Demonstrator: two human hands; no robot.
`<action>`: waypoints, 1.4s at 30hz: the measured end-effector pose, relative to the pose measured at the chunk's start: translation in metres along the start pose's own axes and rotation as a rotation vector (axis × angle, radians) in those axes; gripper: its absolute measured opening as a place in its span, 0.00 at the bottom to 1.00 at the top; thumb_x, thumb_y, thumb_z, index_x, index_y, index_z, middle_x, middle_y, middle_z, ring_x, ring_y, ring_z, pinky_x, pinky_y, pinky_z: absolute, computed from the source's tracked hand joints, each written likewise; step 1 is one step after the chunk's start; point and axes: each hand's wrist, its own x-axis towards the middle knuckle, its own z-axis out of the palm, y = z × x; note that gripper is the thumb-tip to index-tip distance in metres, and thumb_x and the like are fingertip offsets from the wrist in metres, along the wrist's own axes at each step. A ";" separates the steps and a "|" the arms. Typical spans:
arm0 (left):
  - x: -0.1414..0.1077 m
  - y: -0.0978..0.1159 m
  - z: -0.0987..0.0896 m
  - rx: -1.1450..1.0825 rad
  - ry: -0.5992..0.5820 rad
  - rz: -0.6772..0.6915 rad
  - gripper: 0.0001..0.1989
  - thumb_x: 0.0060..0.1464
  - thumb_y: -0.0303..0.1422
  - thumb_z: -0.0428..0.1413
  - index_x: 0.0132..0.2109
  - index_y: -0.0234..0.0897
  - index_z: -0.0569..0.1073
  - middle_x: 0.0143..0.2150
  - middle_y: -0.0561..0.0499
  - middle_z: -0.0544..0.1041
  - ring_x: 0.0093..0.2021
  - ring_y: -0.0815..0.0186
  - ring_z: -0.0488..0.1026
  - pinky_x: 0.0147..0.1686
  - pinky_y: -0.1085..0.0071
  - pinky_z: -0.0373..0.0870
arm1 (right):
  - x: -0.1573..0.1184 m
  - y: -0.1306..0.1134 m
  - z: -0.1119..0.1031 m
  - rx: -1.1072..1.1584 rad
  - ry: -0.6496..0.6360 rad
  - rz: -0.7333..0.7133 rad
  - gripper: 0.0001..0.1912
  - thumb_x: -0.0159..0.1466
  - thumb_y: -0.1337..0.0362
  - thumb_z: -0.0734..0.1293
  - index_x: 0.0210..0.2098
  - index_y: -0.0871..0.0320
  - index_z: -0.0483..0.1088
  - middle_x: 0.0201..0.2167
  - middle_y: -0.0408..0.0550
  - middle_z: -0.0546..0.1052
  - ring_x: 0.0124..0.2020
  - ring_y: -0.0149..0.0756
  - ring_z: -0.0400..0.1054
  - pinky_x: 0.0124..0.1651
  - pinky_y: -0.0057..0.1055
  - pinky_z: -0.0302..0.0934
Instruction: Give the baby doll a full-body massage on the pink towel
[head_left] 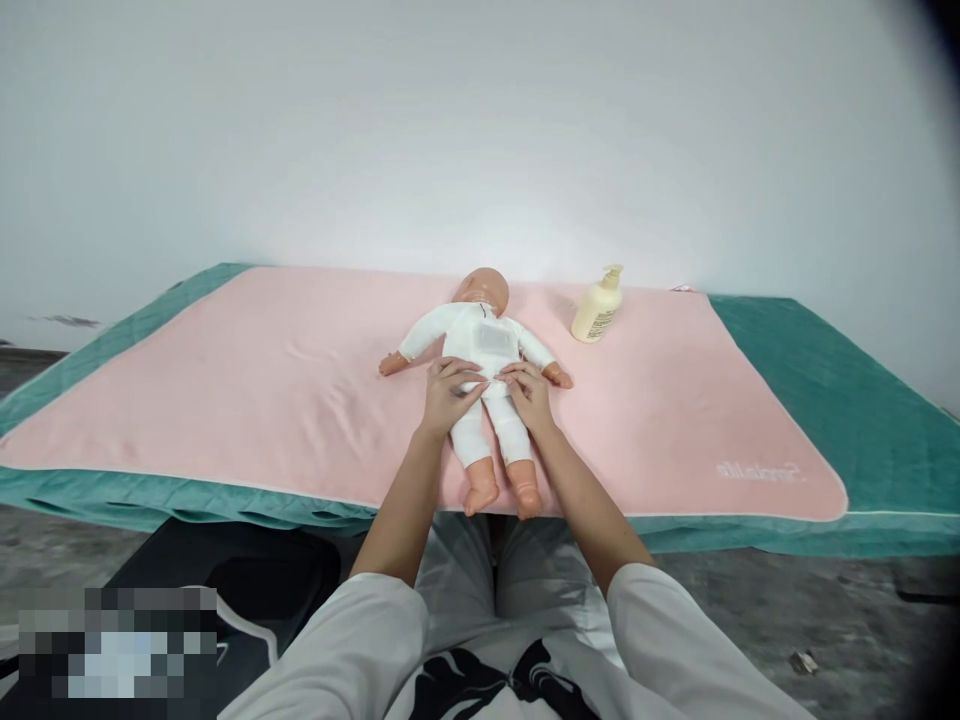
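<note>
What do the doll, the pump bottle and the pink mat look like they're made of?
Doll: head probably plastic or vinyl, smooth and faintly shiny; white body likely matte cloth, given its creases. Pump bottle: likely plastic, with smooth cream sides. Pink mat: seemingly soft, matte fabric, wrinkled.

Head view from above, facing forward-down, hands (451, 397) near.

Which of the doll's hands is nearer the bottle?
The doll hand on the picture's right; the other doll hand is left of the body, farther from the bottle.
</note>
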 end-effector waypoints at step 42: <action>0.031 -0.008 0.011 0.119 -0.013 0.009 0.14 0.63 0.37 0.48 0.33 0.40 0.75 0.34 0.46 0.77 0.38 0.59 0.72 0.45 0.57 0.67 | 0.028 0.016 0.012 -0.038 0.029 -0.063 0.18 0.69 0.54 0.58 0.39 0.53 0.77 0.38 0.49 0.76 0.44 0.40 0.69 0.53 0.42 0.64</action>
